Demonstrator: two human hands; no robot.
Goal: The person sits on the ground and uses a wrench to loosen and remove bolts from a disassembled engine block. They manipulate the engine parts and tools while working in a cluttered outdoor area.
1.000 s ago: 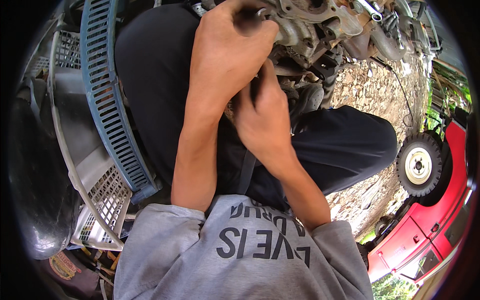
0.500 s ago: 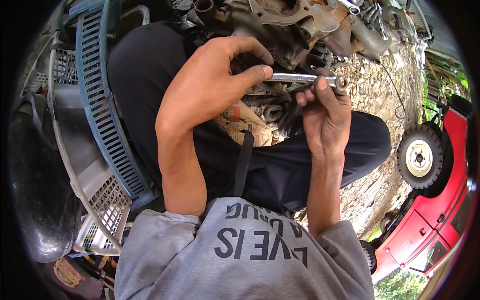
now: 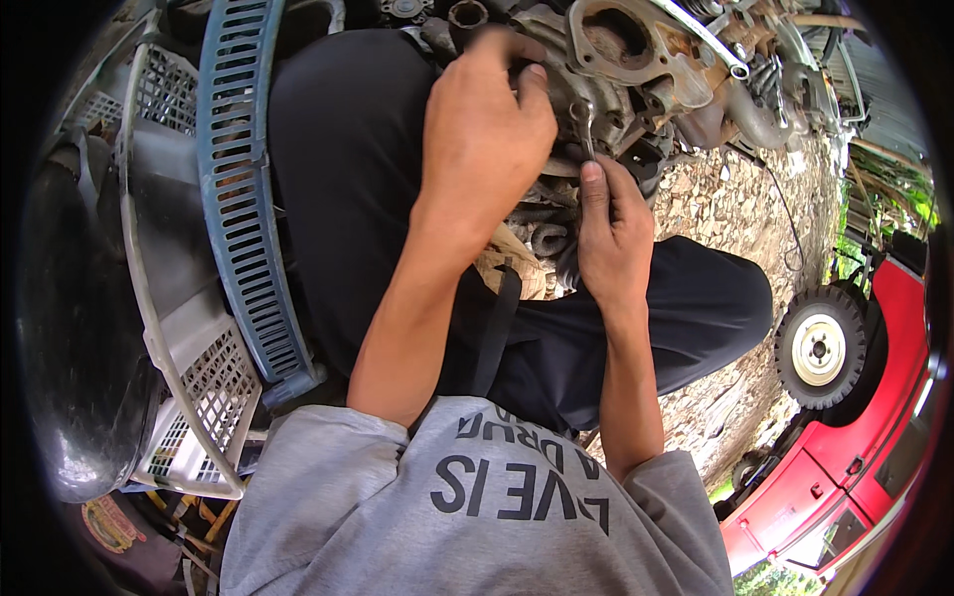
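Observation:
My right hand (image 3: 616,223) pinches a small shiny wrench (image 3: 587,134) between thumb and fingers. The wrench's ring end points away from me, toward the greasy engine parts, and its lower end is hidden in my grip. To its left, my left hand (image 3: 487,149) reaches over my bent knee to the same parts. Its fingers are blurred and partly hidden, close to a round, rusty metal pipe end (image 3: 467,14); whether they touch it I cannot tell. A flat metal casting with a large round opening (image 3: 651,62) lies just beyond both hands.
Another long wrench (image 3: 708,42) rests on the casting. A blue slotted plastic crate (image 3: 238,179) and a grey plastic basket (image 3: 204,397) stand at my left. Stony ground (image 3: 725,209) spreads on the right, with a thin black cable (image 3: 788,223) and a red vehicle (image 3: 825,467) farther off.
My left hand has left the wrench and moved up and away from me to the parts. The right hand has moved left, and the wrench has swung from crosswise to pointing away.

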